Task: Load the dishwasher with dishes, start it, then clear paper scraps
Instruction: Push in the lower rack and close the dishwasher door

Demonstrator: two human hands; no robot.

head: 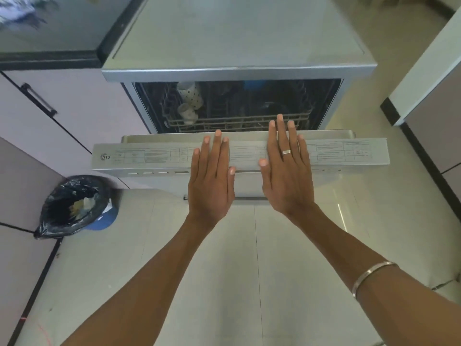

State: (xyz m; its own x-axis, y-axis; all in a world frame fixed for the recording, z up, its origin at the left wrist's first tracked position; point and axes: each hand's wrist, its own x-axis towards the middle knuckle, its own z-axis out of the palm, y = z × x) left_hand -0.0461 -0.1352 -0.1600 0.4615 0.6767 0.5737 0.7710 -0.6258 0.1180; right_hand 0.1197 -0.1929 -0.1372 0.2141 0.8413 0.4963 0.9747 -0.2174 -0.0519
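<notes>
**Both hands flat on a half-raised dishwasher door**

The dishwasher [237, 33] fills 12 o'clock, flanked by a dark counter [50, 33] at 10 o'clock. Its door [149, 156] is partly open, long axis running 9 to 3 o'clock. One lined bin [74, 206] sits at 8 o'clock. Two spotted cups [190, 96] lie in the rack [224, 121]. The left hand [212, 176] and right hand [287, 171] lie on the door, fingers straight, holding nothing.
</notes>
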